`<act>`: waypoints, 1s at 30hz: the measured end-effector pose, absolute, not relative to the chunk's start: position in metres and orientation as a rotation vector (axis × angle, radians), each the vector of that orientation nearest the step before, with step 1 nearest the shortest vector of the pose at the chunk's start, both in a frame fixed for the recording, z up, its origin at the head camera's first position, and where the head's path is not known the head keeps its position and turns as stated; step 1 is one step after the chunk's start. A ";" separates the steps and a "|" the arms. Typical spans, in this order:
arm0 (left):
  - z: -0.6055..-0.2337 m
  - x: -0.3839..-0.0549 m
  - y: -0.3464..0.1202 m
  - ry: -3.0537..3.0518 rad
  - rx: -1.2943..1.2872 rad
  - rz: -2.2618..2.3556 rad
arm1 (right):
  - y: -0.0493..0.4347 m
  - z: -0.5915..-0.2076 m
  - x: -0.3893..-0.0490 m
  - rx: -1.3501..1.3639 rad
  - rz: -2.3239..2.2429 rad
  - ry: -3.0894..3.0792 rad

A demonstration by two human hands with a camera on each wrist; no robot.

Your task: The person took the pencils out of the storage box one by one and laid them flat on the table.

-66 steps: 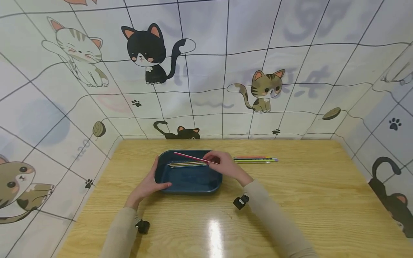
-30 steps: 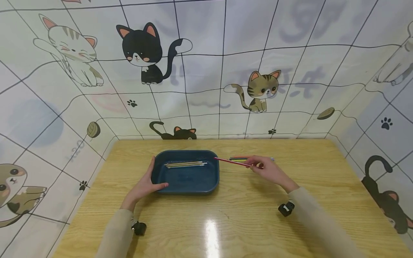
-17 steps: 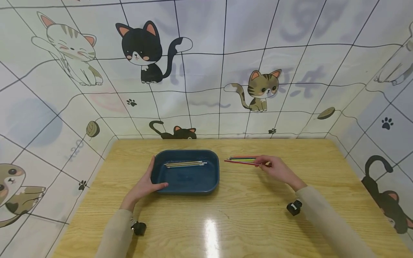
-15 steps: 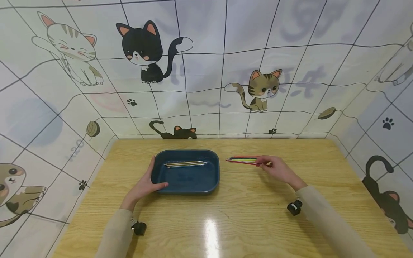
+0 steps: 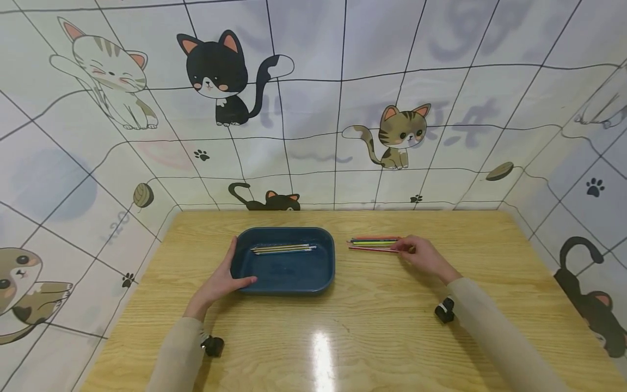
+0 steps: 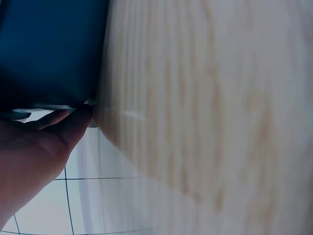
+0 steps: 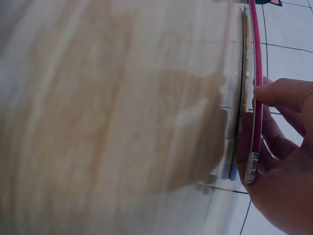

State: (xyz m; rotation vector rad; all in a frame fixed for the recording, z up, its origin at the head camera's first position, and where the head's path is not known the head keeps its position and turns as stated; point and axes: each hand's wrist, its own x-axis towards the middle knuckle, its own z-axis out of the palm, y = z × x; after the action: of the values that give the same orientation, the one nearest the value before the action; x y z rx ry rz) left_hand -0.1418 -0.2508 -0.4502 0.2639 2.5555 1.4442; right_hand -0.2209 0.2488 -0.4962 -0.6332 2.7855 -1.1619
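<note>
A dark blue rectangular dish (image 5: 289,275) stands left of centre on the table. Several pencils (image 5: 281,249) lie side by side inside it. My left hand (image 5: 217,283) grips the dish's left end, thumb over the rim and fingers along the outer wall; the left wrist view shows fingertips against the dish (image 6: 54,54). To the right of the dish, my right hand (image 5: 425,257) pinches a red pencil (image 5: 369,249) near its eraser end. The right wrist view shows the thumb on this red pencil (image 7: 257,54). Just behind it is a row of other pencils (image 5: 374,239), partly hidden by the hand.
The wooden table (image 5: 382,332) runs back to a wall covering (image 5: 313,109) printed with cats and grid lines, which also rises at both sides. A black wrist camera (image 5: 444,310) is strapped at each wrist.
My right hand has carried the red pencil from above the dish to the right and lowered it in front of the other pencils. My left hand has stayed on the dish.
</note>
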 end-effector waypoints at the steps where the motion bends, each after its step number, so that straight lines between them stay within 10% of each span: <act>1: -0.450 -0.142 -0.250 2.555 0.264 1.447 | 0.249 -0.496 -0.222 -0.628 -1.152 2.777; 30: -0.494 -0.157 -0.268 2.555 0.276 1.489 | 0.239 -0.503 -0.236 -0.571 -1.162 2.874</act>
State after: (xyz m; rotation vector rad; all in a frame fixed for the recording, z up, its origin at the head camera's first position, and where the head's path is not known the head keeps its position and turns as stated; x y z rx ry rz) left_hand -0.1566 -0.2684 -0.4937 0.2763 2.5548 1.4889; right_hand -0.2363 0.2393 -0.5032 -0.5712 2.8739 -1.1615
